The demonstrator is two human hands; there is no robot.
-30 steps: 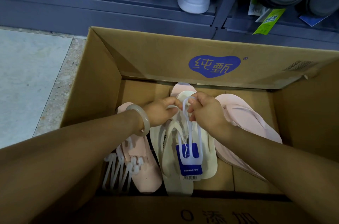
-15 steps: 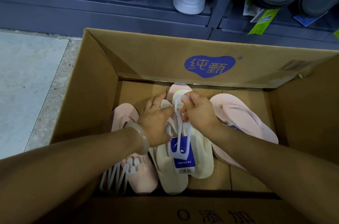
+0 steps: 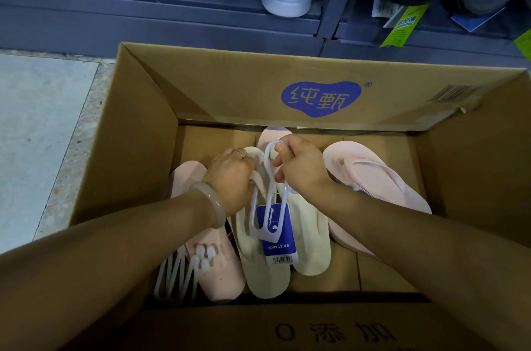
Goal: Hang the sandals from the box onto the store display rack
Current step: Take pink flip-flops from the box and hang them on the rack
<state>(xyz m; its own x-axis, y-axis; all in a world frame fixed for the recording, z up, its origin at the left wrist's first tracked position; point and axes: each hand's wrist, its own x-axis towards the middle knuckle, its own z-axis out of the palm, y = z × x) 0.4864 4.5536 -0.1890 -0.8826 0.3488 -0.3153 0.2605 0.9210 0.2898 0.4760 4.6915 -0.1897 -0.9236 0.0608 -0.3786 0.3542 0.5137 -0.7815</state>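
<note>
Cardboard forms the box (image 3: 138, 149) on the floor in front of you; both your hands are inside it. Your right hand (image 3: 301, 168) pinches the hook of the white plastic hanger (image 3: 268, 195), fingers curled round the loop. Your left hand (image 3: 232, 178) grips the strap end of the cream sandals (image 3: 287, 250), which lie on the box bottom under the hanger and its blue tag (image 3: 278, 241). Pink sandals (image 3: 373, 178) lie on either side. Spare hangers (image 3: 178, 273) rest at the near left corner. The display rack (image 3: 172, 28) stands just behind the box.
</note>
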